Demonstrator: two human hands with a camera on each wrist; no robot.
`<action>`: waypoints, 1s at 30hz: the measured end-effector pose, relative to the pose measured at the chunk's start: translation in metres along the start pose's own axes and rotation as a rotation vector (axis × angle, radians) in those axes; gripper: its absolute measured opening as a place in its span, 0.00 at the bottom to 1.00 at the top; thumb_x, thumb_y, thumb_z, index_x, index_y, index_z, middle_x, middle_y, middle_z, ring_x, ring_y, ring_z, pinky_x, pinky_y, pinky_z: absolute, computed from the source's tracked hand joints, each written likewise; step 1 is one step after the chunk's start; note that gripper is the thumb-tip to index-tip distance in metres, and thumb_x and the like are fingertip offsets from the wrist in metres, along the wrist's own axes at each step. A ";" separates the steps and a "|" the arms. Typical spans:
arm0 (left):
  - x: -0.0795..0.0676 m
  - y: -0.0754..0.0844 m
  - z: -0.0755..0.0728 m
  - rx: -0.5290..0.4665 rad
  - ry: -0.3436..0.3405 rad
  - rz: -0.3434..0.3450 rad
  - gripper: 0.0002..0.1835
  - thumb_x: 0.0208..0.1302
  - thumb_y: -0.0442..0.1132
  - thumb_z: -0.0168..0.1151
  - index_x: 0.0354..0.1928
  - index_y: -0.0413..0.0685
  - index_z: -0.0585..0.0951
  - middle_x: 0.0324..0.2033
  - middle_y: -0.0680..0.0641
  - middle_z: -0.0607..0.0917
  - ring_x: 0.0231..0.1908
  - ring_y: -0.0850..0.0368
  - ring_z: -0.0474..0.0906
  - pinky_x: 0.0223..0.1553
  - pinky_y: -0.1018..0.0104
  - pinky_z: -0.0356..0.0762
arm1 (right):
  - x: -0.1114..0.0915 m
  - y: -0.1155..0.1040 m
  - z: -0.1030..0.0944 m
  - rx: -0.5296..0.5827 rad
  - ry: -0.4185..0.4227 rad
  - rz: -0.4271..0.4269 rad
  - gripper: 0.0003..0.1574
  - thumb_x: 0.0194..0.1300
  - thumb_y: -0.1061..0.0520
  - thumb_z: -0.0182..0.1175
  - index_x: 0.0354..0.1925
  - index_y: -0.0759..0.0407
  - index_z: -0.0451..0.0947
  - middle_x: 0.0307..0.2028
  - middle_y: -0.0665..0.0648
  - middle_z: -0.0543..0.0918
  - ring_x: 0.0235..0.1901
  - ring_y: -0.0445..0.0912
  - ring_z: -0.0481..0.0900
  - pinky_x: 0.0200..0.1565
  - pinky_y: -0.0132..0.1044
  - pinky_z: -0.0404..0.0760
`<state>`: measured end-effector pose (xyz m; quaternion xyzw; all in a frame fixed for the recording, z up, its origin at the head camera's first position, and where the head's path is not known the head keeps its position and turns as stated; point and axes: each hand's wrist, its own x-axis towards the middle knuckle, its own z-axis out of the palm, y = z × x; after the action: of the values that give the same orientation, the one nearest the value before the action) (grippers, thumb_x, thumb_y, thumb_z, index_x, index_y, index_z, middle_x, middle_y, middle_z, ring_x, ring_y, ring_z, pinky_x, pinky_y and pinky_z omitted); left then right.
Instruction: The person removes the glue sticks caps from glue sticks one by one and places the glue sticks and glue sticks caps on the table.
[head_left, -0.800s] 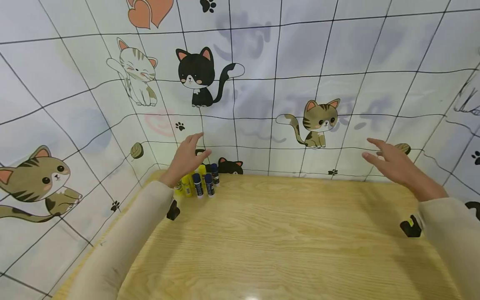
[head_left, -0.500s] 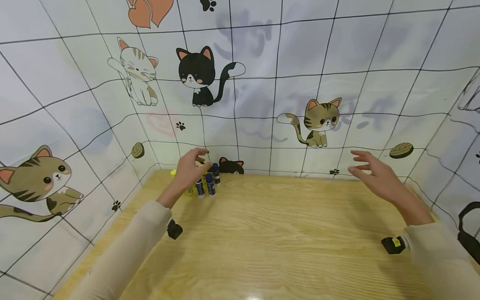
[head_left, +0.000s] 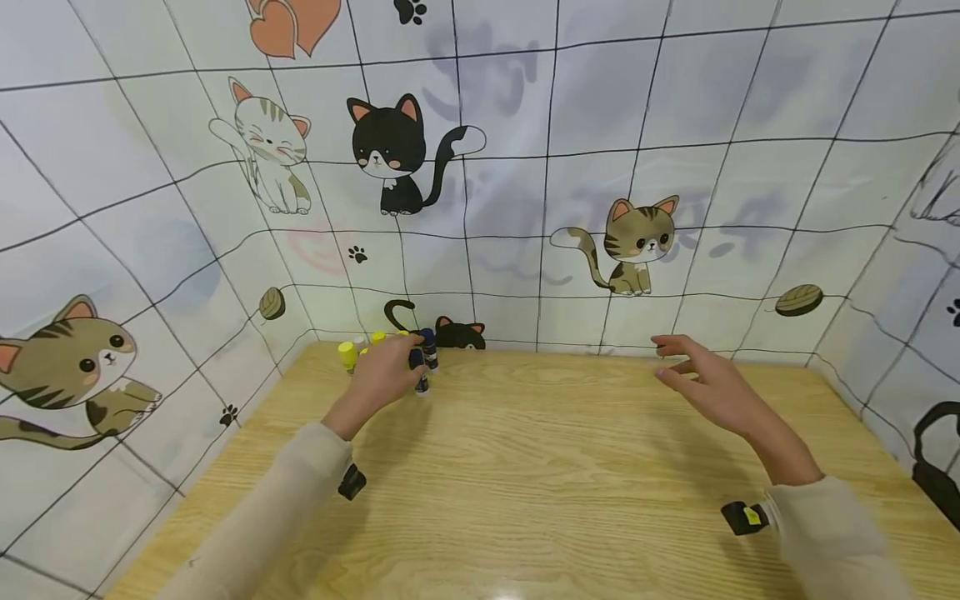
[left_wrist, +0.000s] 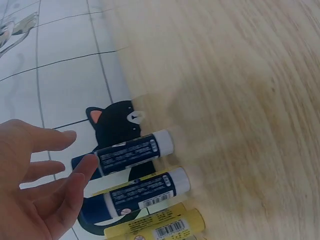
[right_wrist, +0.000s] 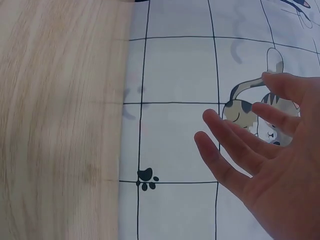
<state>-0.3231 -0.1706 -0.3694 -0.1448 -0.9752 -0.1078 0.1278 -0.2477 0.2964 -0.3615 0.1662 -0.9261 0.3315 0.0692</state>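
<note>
Yellow glue sticks [head_left: 347, 355] and dark blue glue sticks [head_left: 430, 350] stand grouped at the back left of the table. Over them is my left hand [head_left: 381, 373], which hides part of the group in the head view. In the left wrist view, its relaxed fingers [left_wrist: 55, 187] are at the cap end of a blue glue stick [left_wrist: 131, 156], apart from one another, and no grip shows. Another blue glue stick [left_wrist: 145, 195] and a yellow one [left_wrist: 172, 227] are beside it. My right hand [head_left: 708, 387] hovers over the table's right side, fingers loosely spread, holding nothing.
The wooden table [head_left: 540, 467] meets a white grid-patterned wall cloth [head_left: 510, 267] with printed cats at its back and sides. A black strap-like shape [head_left: 937, 458] is at the right edge. Dark camera mounts [head_left: 745, 517] hang at both wrists.
My left hand has come down onto the glue sticks, covering more of them. My right hand has moved left and lower, from in front of the back cloth to above the table.
</note>
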 end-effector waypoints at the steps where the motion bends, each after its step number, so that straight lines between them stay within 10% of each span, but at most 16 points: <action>1: 0.001 0.000 0.002 0.001 -0.019 -0.012 0.28 0.59 0.50 0.66 0.61 0.49 0.76 0.56 0.43 0.81 0.38 0.47 0.83 0.18 0.64 0.71 | 0.000 0.000 0.002 0.001 -0.003 -0.002 0.32 0.73 0.42 0.49 0.70 0.48 0.58 0.65 0.60 0.69 0.56 0.61 0.75 0.43 0.55 0.79; 13: 0.008 0.001 0.013 -0.059 -0.032 0.010 0.21 0.59 0.30 0.60 0.56 0.39 0.78 0.49 0.39 0.82 0.41 0.46 0.81 0.27 0.64 0.74 | 0.003 0.002 0.014 0.019 -0.014 -0.028 0.28 0.73 0.44 0.49 0.67 0.49 0.62 0.59 0.60 0.75 0.49 0.56 0.81 0.39 0.43 0.80; 19: 0.011 0.001 0.018 -0.243 -0.139 -0.045 0.22 0.63 0.34 0.62 0.59 0.40 0.74 0.36 0.39 0.86 0.17 0.60 0.77 0.18 0.70 0.72 | 0.004 0.005 0.016 0.025 -0.005 -0.040 0.27 0.73 0.45 0.50 0.66 0.51 0.63 0.57 0.59 0.76 0.43 0.49 0.83 0.36 0.37 0.80; 30: 0.009 0.004 0.033 -0.359 -0.171 -0.110 0.27 0.64 0.36 0.63 0.63 0.37 0.69 0.34 0.38 0.86 0.17 0.62 0.80 0.22 0.69 0.78 | 0.004 0.005 0.020 0.046 -0.002 -0.007 0.25 0.73 0.44 0.50 0.63 0.52 0.67 0.51 0.59 0.80 0.38 0.42 0.82 0.35 0.36 0.80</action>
<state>-0.3373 -0.1560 -0.3968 -0.1202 -0.9541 -0.2740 0.0107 -0.2542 0.2861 -0.3793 0.1712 -0.9178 0.3522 0.0657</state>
